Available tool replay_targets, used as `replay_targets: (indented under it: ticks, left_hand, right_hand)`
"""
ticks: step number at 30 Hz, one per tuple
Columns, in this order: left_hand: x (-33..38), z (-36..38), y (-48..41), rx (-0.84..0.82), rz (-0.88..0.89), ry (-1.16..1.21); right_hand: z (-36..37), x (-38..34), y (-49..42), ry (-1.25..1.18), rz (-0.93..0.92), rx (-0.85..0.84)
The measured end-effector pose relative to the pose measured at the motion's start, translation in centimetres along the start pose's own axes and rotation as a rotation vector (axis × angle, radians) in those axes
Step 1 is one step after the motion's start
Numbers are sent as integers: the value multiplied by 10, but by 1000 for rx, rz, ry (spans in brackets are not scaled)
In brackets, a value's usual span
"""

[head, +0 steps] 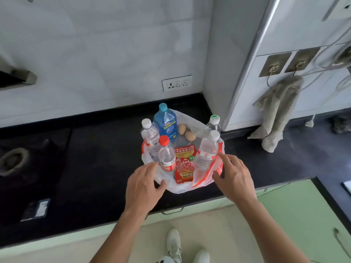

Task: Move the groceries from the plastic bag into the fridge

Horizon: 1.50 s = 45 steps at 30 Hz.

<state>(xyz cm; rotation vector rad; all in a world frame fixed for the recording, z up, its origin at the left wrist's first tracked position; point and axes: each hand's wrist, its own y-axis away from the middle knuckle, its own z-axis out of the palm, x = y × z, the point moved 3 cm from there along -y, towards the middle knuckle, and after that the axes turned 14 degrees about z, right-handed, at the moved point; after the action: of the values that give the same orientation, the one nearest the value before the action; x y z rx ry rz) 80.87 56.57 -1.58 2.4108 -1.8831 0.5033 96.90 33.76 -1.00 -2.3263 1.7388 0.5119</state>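
Note:
A white plastic bag (pixel 182 187) with red print lies open on the black counter (pixel 95 168). Inside stand a blue bottle (pixel 166 125), a red-capped water bottle (pixel 166 157), a white-capped bottle (pixel 150 136), a tilted clear bottle (pixel 206 150) and a green-capped bottle (pixel 213 123). Two eggs (pixel 185 132) and red snack packets (pixel 184 164) lie between them. My left hand (pixel 143 185) hovers at the bag's left edge with relaxed fingers, holding nothing. My right hand (pixel 234 177) is spread at the bag's right edge, its index finger near the red handle. No fridge is in view.
A gas burner (pixel 13 162) sits on the counter's left, with a dark packet (pixel 36 209) near the front edge. A wall socket (pixel 177 82) is behind the bag. A grey towel (pixel 277 111) hangs at right. Green cabinet fronts (pixel 296 211) lie below the counter.

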Motion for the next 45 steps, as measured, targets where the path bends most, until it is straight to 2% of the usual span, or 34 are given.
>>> replay_targets:
  ticks: [3, 8, 13, 23, 28, 33, 40, 45]
  left_hand:
    - [-14, 11, -12, -11, -96, 82]
    - [-32, 34, -39, -31, -240, 420]
    - [-35, 53, -57, -1, -288, 663]
    - [-32, 81, -81, 51, -359, 804]
    - [-32, 75, -86, 55, -332, 780]
    - [-25, 59, -87, 64, -287, 812]
    - [12, 10, -100, 128, -237, 949]
    - [38, -25, -109, 234, -215, 1013]
  right_hand:
    - [6, -1, -19, -46, 103, -77]
    - [28, -7, -41, -289, 285, -221]
    - [53, -18, -47, -571, 402, -215]
    - [85, -28, -59, -839, 573, -186]
    - [90, -30, -60, -833, 594, -141]
    - [81, -36, -55, -808, 502, -105]
    - [27, -55, -53, -900, 367, -95]
    - [-17, -68, -48, -921, 289, -82]
